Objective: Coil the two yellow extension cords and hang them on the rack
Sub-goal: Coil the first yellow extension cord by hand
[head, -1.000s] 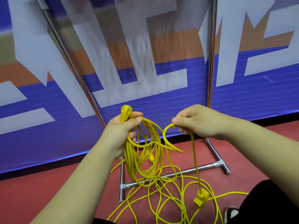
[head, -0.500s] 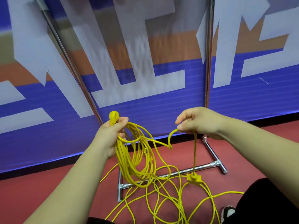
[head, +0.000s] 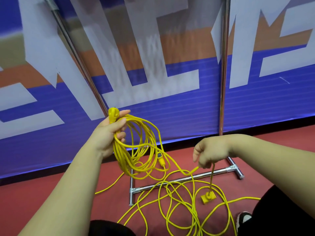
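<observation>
My left hand point(head: 109, 133) grips a coil of yellow extension cord point(head: 136, 147) at its top, with the yellow plug point(head: 112, 114) sticking up above my thumb. My right hand point(head: 210, 153) is lower and to the right, pinching the free end of the same cord. From that hand a short length hangs down to a yellow socket end point(head: 208, 198) just above the floor. More loose yellow cord point(head: 179, 210) lies tangled on the red floor below. The chrome rack point(head: 223, 65) stands right behind my hands.
The rack's base bar point(head: 184, 180) and its feet lie on the red floor under the loose cord. A slanted rack pole point(head: 76, 55) rises at the left. A blue, white and orange banner wall point(head: 170, 108) closes the back. My shoe point(head: 243, 218) shows at lower right.
My right hand has dropped down and to the right with the cord end. The socket end has sunk toward the floor. My left hand keeps holding the coil, now spread wider.
</observation>
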